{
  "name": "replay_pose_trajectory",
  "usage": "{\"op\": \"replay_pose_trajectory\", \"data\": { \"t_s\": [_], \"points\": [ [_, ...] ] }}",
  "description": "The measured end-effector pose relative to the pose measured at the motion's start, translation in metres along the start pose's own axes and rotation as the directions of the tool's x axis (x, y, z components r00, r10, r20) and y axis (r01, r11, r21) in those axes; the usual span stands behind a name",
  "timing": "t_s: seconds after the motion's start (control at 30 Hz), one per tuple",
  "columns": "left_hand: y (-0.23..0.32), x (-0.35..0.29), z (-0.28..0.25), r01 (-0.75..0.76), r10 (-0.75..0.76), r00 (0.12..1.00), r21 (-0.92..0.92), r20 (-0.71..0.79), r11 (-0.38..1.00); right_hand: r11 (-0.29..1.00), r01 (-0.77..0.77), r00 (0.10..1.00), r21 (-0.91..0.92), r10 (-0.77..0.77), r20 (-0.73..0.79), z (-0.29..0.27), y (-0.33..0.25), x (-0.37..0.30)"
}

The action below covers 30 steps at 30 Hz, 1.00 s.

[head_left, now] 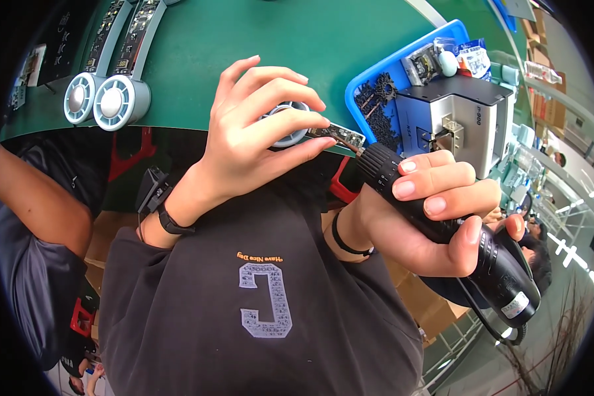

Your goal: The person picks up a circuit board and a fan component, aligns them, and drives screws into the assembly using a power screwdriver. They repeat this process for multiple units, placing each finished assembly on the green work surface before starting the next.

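Note:
My right hand (442, 211) is wrapped round a black electric screwdriver (381, 165), its bit pointing up and left. Thumb and index finger of my left hand (257, 125) come together at the bit's tip; whatever is between them is too small to make out. The other left fingers are spread and curved. Behind that hand, at the table's near edge, lies a pale blue-grey round housing (290, 125) with spokes, partly covered by my fingers. A narrow circuit board (350, 136) extends from it to the right, under the bit.
A blue bin (358, 86) holds small black parts and bagged items. In front of it stands a silver-and-black box-shaped machine (465, 99). Two similar round-headed units (120, 103) with exposed boards lie at the green table's left. Another person's arm (43, 198) is at far left.

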State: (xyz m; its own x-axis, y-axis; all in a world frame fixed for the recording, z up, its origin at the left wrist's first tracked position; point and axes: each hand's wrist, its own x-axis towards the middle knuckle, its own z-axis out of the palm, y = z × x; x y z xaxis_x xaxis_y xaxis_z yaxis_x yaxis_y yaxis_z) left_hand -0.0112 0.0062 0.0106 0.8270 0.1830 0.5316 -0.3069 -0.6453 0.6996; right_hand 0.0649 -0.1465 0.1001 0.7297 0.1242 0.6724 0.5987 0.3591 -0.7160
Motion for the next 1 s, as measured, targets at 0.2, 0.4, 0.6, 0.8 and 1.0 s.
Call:
{"op": "replay_pose_trajectory", "data": {
  "t_s": [0.2,0.4,0.6,0.8,1.0],
  "points": [
    [0.003,0.003,0.004,0.05,-0.048,0.999,-0.07,0.022,0.996,1.0,0.011,1.0,0.005,-0.011,-0.013,-0.002,-0.003,0.001],
    [0.002,0.004,0.005,0.024,-0.023,0.999,-0.055,0.027,0.998,0.999,-0.05,0.996,0.007,0.05,0.07,-0.013,-0.008,0.006],
    [0.002,0.005,0.003,-0.015,0.015,1.0,0.003,0.011,1.0,1.0,0.021,1.0,-0.019,-0.021,0.011,-0.005,-0.008,0.004],
    [0.011,0.027,-0.007,-0.023,0.023,0.996,-0.005,0.086,1.0,0.992,0.078,0.978,-0.102,-0.096,-0.186,-0.016,-0.01,0.003],
    [0.01,0.084,0.017,-0.182,0.137,0.953,0.15,0.269,0.972,0.984,0.104,0.933,-0.147,-0.147,-0.33,-0.049,-0.025,0.003]
  ]
}}
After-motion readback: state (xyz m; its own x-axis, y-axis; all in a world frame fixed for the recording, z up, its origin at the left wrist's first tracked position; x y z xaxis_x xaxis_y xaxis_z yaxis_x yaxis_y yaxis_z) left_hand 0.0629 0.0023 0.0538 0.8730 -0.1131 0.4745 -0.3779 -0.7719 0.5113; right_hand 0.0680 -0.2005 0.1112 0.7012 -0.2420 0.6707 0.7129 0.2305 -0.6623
